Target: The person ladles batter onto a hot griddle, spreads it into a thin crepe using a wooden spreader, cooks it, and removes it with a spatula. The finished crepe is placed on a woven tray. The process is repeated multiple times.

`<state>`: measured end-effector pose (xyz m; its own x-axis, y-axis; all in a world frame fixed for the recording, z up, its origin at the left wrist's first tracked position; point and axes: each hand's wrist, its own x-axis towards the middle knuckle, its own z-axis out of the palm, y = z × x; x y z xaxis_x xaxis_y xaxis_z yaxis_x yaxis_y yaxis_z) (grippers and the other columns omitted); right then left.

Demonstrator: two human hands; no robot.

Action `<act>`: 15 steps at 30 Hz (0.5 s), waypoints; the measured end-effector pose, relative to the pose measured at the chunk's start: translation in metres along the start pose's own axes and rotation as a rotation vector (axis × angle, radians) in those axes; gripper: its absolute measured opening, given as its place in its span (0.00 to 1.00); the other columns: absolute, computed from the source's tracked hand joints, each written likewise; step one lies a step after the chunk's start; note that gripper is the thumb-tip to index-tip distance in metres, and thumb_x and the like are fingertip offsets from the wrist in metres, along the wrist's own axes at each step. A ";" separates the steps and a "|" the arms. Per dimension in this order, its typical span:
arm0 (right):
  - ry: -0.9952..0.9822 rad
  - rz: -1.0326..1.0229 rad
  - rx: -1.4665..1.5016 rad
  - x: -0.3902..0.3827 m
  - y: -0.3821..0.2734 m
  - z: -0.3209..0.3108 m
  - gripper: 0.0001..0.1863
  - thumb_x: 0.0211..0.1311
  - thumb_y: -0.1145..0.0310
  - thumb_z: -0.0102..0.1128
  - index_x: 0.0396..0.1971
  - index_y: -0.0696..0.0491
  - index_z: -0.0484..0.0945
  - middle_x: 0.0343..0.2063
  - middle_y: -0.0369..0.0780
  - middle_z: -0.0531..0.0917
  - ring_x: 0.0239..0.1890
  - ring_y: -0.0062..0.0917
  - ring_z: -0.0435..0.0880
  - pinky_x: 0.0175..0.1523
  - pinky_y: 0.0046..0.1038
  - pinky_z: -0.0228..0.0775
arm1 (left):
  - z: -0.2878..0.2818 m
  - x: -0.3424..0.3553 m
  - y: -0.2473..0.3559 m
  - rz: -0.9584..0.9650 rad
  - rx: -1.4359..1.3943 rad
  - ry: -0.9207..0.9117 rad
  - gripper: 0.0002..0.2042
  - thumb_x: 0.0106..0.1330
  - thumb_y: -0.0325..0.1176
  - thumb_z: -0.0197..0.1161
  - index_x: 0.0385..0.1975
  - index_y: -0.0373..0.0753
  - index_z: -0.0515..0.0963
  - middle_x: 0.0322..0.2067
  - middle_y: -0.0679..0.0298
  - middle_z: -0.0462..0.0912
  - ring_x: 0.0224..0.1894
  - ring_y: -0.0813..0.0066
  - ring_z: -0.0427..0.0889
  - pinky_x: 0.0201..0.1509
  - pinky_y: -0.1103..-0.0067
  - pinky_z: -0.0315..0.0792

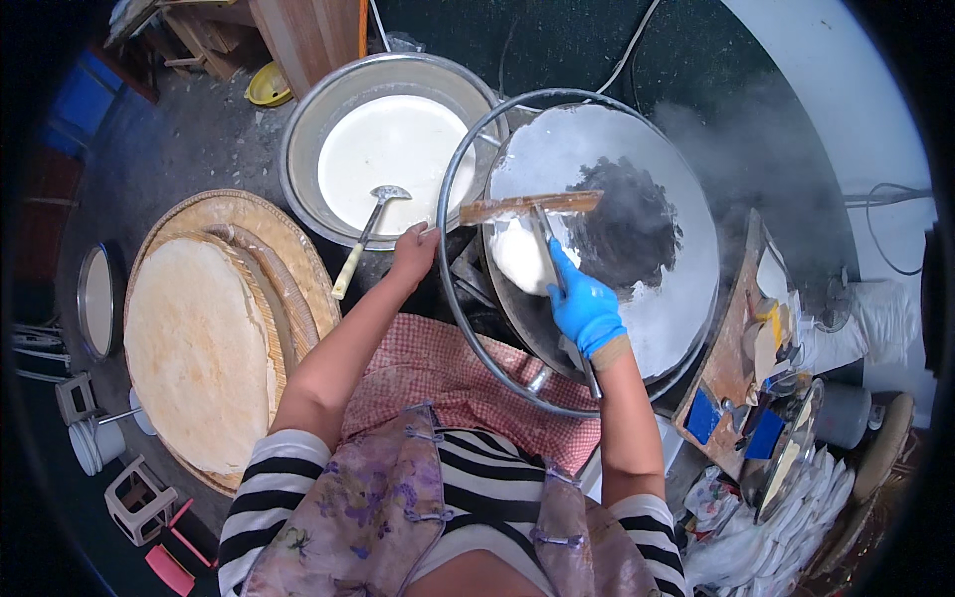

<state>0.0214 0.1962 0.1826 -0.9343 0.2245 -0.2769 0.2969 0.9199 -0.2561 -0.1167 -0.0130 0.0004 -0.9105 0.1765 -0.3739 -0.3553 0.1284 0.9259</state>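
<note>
Gripping one spreader (515, 206) across one griddle's (637, 229) left edge: right hand (585, 303); left hand (411, 261) curls beside one basin (301, 159); grey floor (219, 139).

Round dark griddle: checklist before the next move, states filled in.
1. Brown wooden T-shaped spreader held by blue-gloved right hand: ok.
2. White batter-like layer even on round dark griddle: not ok; dark patch and white heap show.
3. Bare left hand off grey metal ring: cannot tell; fingertips look very close.
4. Metal ladle with pale handle propped on silver metal basin: ok.
5. Griddle temperature: cannot tell.
</note>
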 end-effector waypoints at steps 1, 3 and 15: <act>-0.014 0.003 0.024 -0.006 0.001 0.001 0.34 0.53 0.66 0.54 0.62 0.38 0.54 0.28 0.51 0.79 0.30 0.46 0.78 0.37 0.40 0.69 | 0.001 -0.006 -0.007 0.013 0.010 -0.012 0.13 0.62 0.36 0.55 0.37 0.31 0.72 0.22 0.65 0.76 0.22 0.82 0.72 0.24 0.83 0.67; -0.024 -0.003 -0.019 -0.024 0.008 -0.001 0.35 0.53 0.67 0.54 0.63 0.38 0.53 0.26 0.50 0.79 0.27 0.44 0.78 0.34 0.40 0.70 | 0.002 -0.035 -0.027 -0.003 -0.025 -0.069 0.14 0.63 0.36 0.55 0.40 0.31 0.71 0.23 0.65 0.76 0.24 0.83 0.72 0.26 0.84 0.66; -0.018 -0.099 0.032 0.032 0.029 -0.006 0.34 0.55 0.64 0.53 0.62 0.34 0.53 0.24 0.49 0.78 0.26 0.43 0.78 0.35 0.37 0.71 | 0.008 -0.091 -0.031 -0.154 0.061 -0.294 0.11 0.64 0.36 0.53 0.37 0.35 0.73 0.25 0.64 0.77 0.26 0.75 0.77 0.30 0.80 0.72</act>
<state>-0.0008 0.2320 0.1721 -0.9559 0.1268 -0.2650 0.2095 0.9266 -0.3123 -0.0215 -0.0249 0.0055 -0.7439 0.4234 -0.5170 -0.4628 0.2316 0.8556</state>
